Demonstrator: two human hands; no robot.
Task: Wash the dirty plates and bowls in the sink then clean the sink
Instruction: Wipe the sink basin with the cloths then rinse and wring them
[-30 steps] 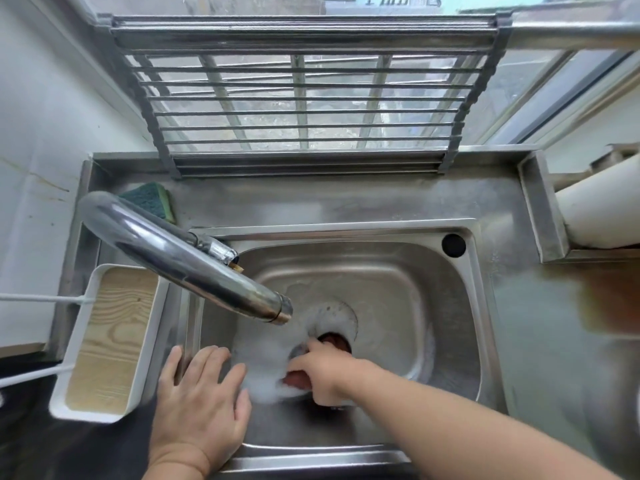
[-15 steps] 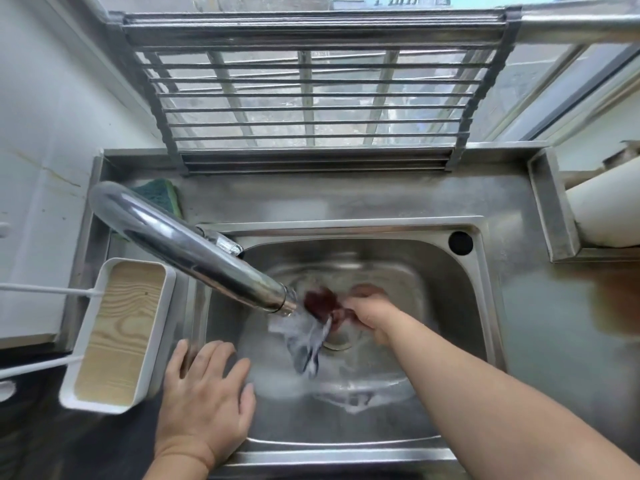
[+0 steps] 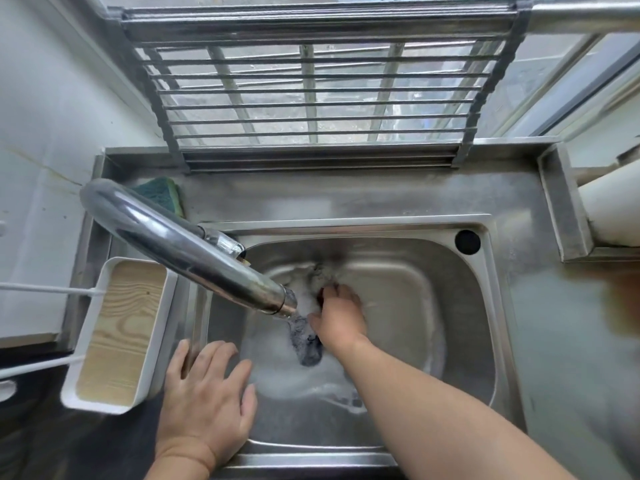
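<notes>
The steel sink point(image 3: 460, 306) holds soapy foam and running water, with no plates or bowls in view. My right hand point(image 3: 337, 315) is down in the basin near its middle, shut on a dark red scrubber point(image 3: 320, 293) that shows only at my fingertips. Water streams from the chrome faucet point(image 3: 180, 247) just left of that hand and runs over the sink floor. My left hand point(image 3: 204, 403) lies flat with fingers spread on the sink's front left rim, holding nothing.
A green sponge point(image 3: 162, 194) lies on the back ledge behind the faucet. A white tray with a wooden bottom point(image 3: 117, 334) hangs at the left. A metal drying rack point(image 3: 311, 88) stands behind the sink. The overflow hole point(image 3: 467, 241) is at the back right corner.
My right hand has moved with the scrubber from the front of the basin up toward its far middle. Foam has spread and water now runs over it. The left hand has stayed on the rim.
</notes>
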